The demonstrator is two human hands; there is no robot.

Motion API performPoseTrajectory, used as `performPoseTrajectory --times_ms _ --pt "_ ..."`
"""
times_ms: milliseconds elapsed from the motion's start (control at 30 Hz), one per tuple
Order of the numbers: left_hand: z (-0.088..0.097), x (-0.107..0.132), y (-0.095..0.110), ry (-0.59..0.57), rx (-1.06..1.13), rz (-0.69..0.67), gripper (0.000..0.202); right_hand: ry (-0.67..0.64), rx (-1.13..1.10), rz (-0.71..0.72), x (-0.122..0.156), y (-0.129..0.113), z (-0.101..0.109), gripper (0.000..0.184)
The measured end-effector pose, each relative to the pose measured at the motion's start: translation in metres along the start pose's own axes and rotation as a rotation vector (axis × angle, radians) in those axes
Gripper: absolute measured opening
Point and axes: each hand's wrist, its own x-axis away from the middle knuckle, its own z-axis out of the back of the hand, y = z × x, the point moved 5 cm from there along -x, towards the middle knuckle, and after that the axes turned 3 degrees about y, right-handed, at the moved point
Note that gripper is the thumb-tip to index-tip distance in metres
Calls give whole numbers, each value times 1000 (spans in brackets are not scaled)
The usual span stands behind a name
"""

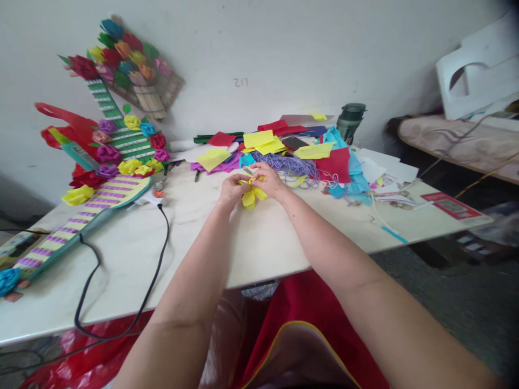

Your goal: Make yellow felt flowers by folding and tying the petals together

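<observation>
My left hand (230, 190) and my right hand (271, 181) meet over the middle of the white table (194, 243). Both pinch a small yellow paper flower (251, 195), its petals hanging down between the fingers just above the tabletop. Fingers of both hands are curled closed on the yellow paper. Right behind the hands lies a heap of coloured paper squares (267, 145) with a tangle of purple yarn (287, 165).
A striped green, yellow and purple decorated board with paper roses (101, 183) lies at the left. A black cable (121, 281) loops across the near table. A dark green bottle (351, 121) stands at the back. A red card (456, 205) lies far right. A bed (458, 143) stands beyond.
</observation>
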Motion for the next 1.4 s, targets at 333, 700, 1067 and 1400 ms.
performPoseTrajectory --times_ms 333,700,1067,1400 --pt "4 -8 -7 76 -26 21 23 -65 -50 109 4 -6 -3 9" --pt "3 1 2 14 73 -17 24 23 -74 -16 2 -8 3 10" --pt "2 1 7 48 57 -99 26 75 -136 -135 2 3 4 5" --pt "3 1 2 78 -64 22 13 59 -112 -104 4 -1 2 11"
